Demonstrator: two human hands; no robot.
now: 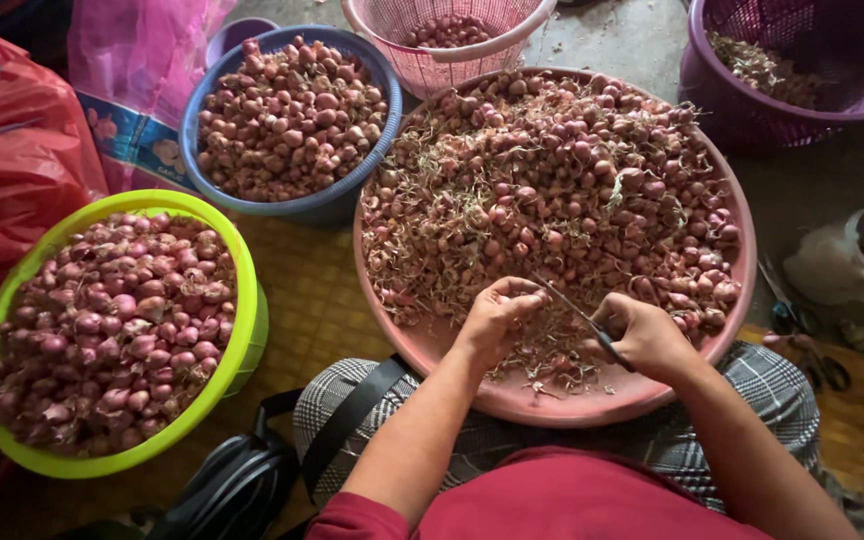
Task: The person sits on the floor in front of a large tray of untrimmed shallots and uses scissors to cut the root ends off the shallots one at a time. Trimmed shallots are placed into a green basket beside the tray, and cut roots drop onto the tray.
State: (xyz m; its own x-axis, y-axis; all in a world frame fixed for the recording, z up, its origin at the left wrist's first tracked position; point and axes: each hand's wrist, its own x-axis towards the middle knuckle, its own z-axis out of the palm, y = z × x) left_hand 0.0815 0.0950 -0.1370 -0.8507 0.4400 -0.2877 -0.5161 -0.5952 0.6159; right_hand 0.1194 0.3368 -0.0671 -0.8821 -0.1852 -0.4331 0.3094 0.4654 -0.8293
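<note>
A large pink basin (pixel 512 400) heaped with shallots (pixel 572 170) and loose dry roots is rested on the lap, above a checked cloth (pixel 782 390). At the basin's near rim, the left hand (pixel 497 315) is curled shut around a small shallot that is mostly hidden by the fingers. The right hand (pixel 642 335) is closed on the dark handle of scissors (pixel 577 315), whose thin blades are pointed toward the left hand's fingertips. To the left, on the woven mat floor, a lime-green tub (pixel 242 350) and a blue tub (pixel 342 195) are filled with trimmed shallots. A pink mesh basket (pixel 432 65) and a purple basket (pixel 712 90) are set beyond the basin's far rim.
</note>
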